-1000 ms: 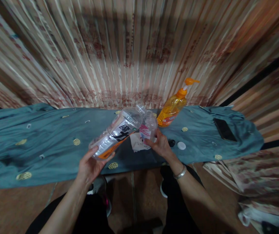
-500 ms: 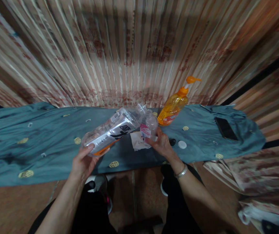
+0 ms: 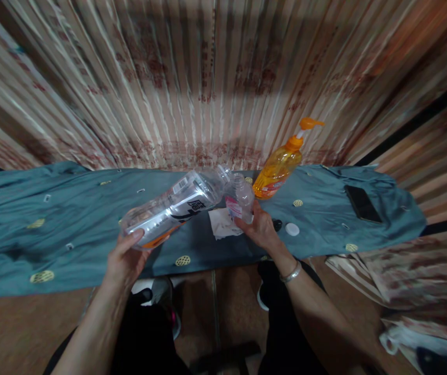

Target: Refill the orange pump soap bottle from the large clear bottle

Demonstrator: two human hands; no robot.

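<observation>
My left hand (image 3: 132, 255) is closed around the lower end of a large clear plastic bottle (image 3: 172, 208) with a silver and orange label. That bottle is tilted, its uncapped mouth pointing up and right, close to the neck of a smaller bottle. My right hand (image 3: 260, 226) grips this small clear bottle (image 3: 242, 195), which has a pink and white label and no cap. It is nearly upright above a white paper tissue (image 3: 221, 225). Whether the two bottle mouths touch, I cannot tell. Liquid in either bottle is hard to make out.
An orange pump bottle (image 3: 278, 169) stands behind my right hand. A white cap (image 3: 292, 229) and a black cap (image 3: 277, 225) lie right of it. Farther right rests a black phone (image 3: 363, 203). A teal cloth (image 3: 90, 219) covers the narrow table; a pleated curtain (image 3: 208, 78) hangs behind.
The large bottle has shifted slightly left and down with my left hand, its mouth drawing back a little from above the small bottle. My right hand and the small bottle have barely moved.
</observation>
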